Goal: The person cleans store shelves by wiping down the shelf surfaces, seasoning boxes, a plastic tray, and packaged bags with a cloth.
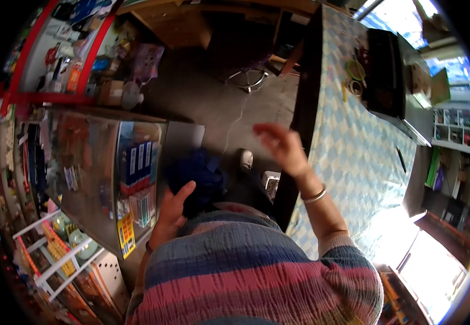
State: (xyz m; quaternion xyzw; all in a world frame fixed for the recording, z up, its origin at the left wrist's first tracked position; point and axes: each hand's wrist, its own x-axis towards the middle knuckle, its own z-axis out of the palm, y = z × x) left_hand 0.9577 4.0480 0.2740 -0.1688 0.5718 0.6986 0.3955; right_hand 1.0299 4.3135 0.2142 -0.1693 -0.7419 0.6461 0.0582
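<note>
My left hand (pixel 174 210) is at the left of my body, thumb up, closed on a bundle of dark blue cloth (pixel 200 172). The cloth hangs in loose folds in front of my legs. Whether it is a bag or a garment I cannot tell, and most of the fingers are hidden. My right hand (pixel 284 149) is raised over the floor beside the table edge, slightly blurred. Its fingers are loosely stretched and nothing shows in them. A bangle (pixel 315 195) is on that wrist.
A glass display case (pixel 89 157) with boxes stands close on my left. At right runs a long table with a checked cover (pixel 348 141), bearing a black appliance (pixel 386 76) and tape rolls (pixel 356 78). A chair base (pixel 247 79) stands ahead on the floor.
</note>
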